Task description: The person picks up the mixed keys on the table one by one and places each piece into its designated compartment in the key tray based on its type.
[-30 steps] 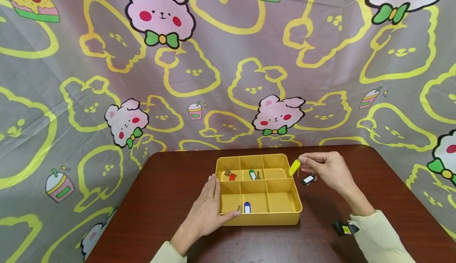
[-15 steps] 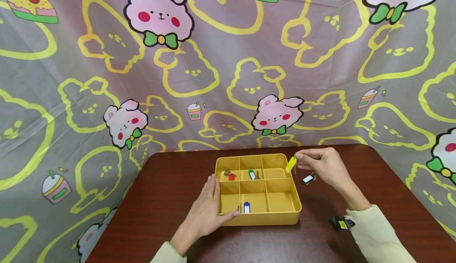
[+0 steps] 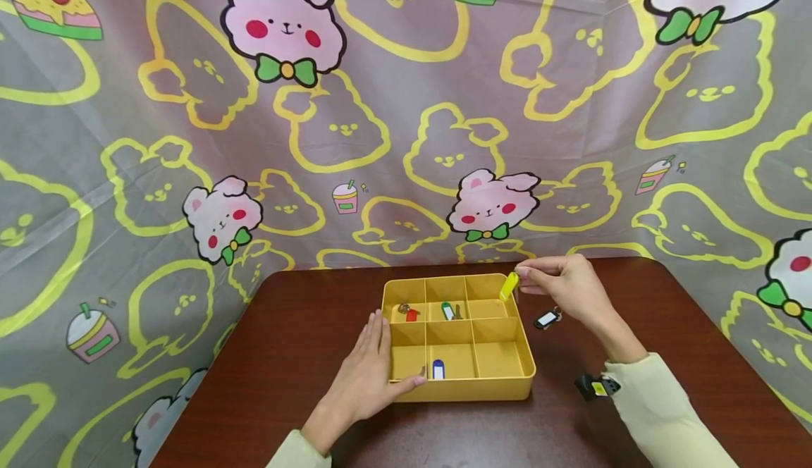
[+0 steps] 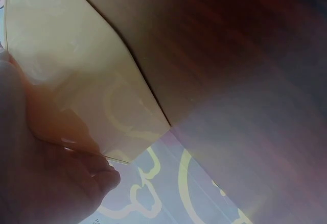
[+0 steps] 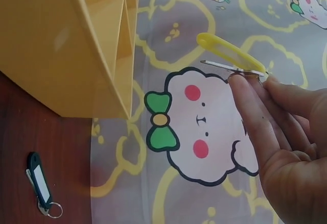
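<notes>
A yellow box (image 3: 466, 389) with six compartments stands on the table. My left hand (image 3: 361, 376) rests along its left side, fingers straight, thumb over the front rim. In my right hand (image 3: 574, 295) I pinch a yellow key tag (image 3: 509, 287) by its ring end, at the box's back right corner; a key (image 5: 219, 67) hangs with it in the right wrist view. Inside the box, a red key tag (image 3: 411, 316) lies back left, a green key tag (image 3: 447, 311) back middle and a blue key tag (image 3: 438, 368) front middle. A key tip shows by my left thumb.
A black key tag (image 3: 547, 319) with a key and ring lies on the brown table (image 3: 285, 327) to the right of the box. A patterned cloth (image 3: 393, 137) hangs close behind the table. A black device (image 3: 596, 387) sits at my right sleeve.
My right hand has moved left with the yellow key tag, from beside the box to over its back right compartment. The left hand stays in place.
</notes>
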A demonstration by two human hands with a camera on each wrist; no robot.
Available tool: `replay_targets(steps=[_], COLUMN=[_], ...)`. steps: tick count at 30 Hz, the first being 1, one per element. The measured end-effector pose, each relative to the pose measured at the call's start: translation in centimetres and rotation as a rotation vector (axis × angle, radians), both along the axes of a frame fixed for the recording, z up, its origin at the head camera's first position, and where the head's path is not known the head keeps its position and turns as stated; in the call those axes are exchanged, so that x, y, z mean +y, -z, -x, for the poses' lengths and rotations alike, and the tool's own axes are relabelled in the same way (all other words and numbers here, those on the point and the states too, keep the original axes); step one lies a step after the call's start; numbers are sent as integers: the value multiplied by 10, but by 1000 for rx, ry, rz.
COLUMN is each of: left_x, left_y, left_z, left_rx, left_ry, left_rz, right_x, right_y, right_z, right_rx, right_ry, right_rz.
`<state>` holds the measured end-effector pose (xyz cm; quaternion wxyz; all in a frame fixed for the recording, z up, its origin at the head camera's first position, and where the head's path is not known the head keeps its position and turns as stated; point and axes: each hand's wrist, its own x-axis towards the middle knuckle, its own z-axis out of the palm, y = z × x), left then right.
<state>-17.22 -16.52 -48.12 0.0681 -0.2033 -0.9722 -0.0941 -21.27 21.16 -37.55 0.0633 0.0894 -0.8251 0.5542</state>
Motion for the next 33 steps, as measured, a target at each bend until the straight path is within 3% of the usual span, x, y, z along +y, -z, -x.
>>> replay_targets(steps=[11, 33], left_x=[0, 1], left_y=[-1, 0], left_z=[0, 0], left_rx=[-3, -22], left_ry=[2, -10], left_rz=[-5, -17], right_x=[-8, -17], right_y=[-3, -4], right_z=[8, 30], right_rx=[9, -21], right_ry=[-52, -91], right_rz=[13, -72])
